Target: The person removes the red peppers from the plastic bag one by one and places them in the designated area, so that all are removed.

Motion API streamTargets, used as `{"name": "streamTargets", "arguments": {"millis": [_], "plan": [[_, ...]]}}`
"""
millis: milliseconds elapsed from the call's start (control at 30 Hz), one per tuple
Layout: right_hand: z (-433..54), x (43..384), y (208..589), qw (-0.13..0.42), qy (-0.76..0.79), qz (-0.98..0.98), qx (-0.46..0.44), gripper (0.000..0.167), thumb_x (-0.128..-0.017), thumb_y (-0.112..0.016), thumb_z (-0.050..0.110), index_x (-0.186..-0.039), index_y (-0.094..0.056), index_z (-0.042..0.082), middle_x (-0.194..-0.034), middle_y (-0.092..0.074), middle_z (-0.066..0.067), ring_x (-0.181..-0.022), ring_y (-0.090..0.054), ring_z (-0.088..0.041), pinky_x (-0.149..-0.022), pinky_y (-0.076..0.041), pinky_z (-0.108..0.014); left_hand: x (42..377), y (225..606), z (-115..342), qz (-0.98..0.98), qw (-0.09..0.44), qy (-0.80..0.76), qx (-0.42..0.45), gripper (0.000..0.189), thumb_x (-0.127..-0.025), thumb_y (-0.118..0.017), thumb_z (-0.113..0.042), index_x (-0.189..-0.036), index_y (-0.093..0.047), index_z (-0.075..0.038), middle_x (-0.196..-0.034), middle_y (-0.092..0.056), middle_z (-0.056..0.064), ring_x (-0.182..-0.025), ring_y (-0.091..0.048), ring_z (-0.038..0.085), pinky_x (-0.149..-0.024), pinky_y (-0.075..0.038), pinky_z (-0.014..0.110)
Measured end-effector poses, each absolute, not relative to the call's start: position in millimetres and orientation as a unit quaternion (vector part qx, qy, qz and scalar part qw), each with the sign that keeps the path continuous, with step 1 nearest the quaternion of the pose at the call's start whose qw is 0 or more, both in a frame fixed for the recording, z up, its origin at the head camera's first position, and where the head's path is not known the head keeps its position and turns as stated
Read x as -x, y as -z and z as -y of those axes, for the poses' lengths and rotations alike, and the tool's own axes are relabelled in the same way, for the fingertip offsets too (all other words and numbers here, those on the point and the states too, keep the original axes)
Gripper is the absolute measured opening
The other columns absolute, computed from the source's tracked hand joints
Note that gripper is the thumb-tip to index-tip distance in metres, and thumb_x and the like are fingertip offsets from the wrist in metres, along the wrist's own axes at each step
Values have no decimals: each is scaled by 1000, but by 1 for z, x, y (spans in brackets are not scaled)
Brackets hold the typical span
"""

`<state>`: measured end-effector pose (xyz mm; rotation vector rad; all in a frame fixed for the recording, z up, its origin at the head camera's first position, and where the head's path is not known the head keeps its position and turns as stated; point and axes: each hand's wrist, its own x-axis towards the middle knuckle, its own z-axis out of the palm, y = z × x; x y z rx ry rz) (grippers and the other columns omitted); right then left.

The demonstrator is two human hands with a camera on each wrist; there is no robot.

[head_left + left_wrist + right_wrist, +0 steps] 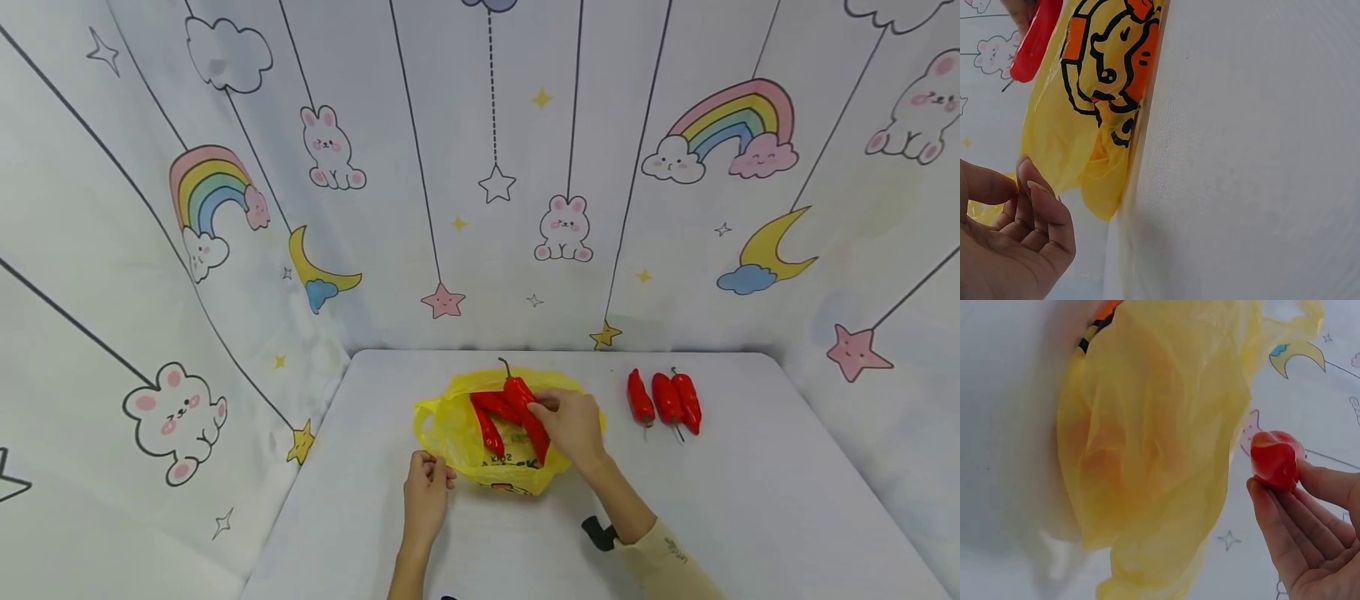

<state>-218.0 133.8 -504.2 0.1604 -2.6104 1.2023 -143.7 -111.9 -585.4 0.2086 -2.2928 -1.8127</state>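
A yellow plastic bag [450, 437] with printed black and orange drawings lies with its mouth spread wide. Inside it rest other red peppers [489, 432]. My right hand [576, 425] pinches a long red pepper [521, 396] above the bag's mouth, its stem pointing away from me. In the right wrist view the rounded end of that pepper [1275, 464] sits between thumb and fingertips, beside the bag. At the bag's near left edge, my left hand [426, 500] pinches the thin plastic; the left wrist view shows this edge between thumb and fingers.
Three red peppers [667, 400] lie side by side on the white table [750, 500], right of the bag. A white cloth wall [480, 275] with printed rabbits, stars and rainbows rises behind the table and along its sides. A black device [598, 533] sits at my right wrist.
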Motion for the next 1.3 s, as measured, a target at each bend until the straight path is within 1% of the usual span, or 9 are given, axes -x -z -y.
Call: {"name": "streamTargets", "arguments": {"millis": [100,200,400,533,767,967,1300], "plan": [[-137,219,500,144,-419,895,-54,22,-91,-84,18,-109,-81,7,-92,-80,-4,-83,-77,-20,-67,-63,-34,143,585,111,777,106,616,-72,12,-110,-53,-12,-110,-51,-1,-85,-68,11,-74,-63,17,-65,-52,24],[-140,222,495,145,-419,895,-48,22,-92,-83,20,-110,-81,7,-93,-80,-5,-82,-77,-20,-66,-63,-32,143,585,111,777,109,615,-75,11,-110,-53,-12,-110,-51,-2,-83,-67,8,-73,-62,16,-65,-52,24],[-147,228,488,165,-429,887,-47,24,-93,-82,21,-110,-80,5,-94,-80,-8,-81,-78,-23,-64,-62,-33,143,587,111,779,109,614,-72,11,-110,-53,-12,-110,-51,-2,-84,-67,9,-73,-62,16,-64,-51,24],[-154,232,485,172,-434,884,-39,26,-93,-81,22,-112,-80,4,-96,-79,-10,-84,-78,-25,-67,-63,-36,142,587,110,782,107,609,-72,11,-110,-52,-12,-110,-52,-2,-84,-68,7,-73,-62,16,-64,-52,24],[-167,235,481,169,-431,886,-9,29,-96,-79,23,-117,-78,3,-104,-79,-15,-93,-77,-32,-75,-64,-44,142,587,108,782,103,610,-75,10,-110,-52,-11,-109,-51,-2,-83,-67,8,-73,-62,16,-64,-51,24],[-185,239,480,188,-431,882,-5,28,-96,-79,23,-115,-78,2,-102,-79,-16,-91,-77,-33,-73,-64,-46,142,587,107,782,107,610,-74,9,-110,-53,-11,-109,-51,-2,-82,-66,6,-72,-62,16,-64,-51,24],[-218,245,485,223,-419,880,1,28,-98,-76,21,-116,-78,0,-100,-79,-17,-88,-77,-34,-72,-63,-47,143,586,106,779,104,613,-74,11,-110,-53,-13,-110,-51,-2,-83,-67,9,-73,-63,16,-65,-52,24]]}}
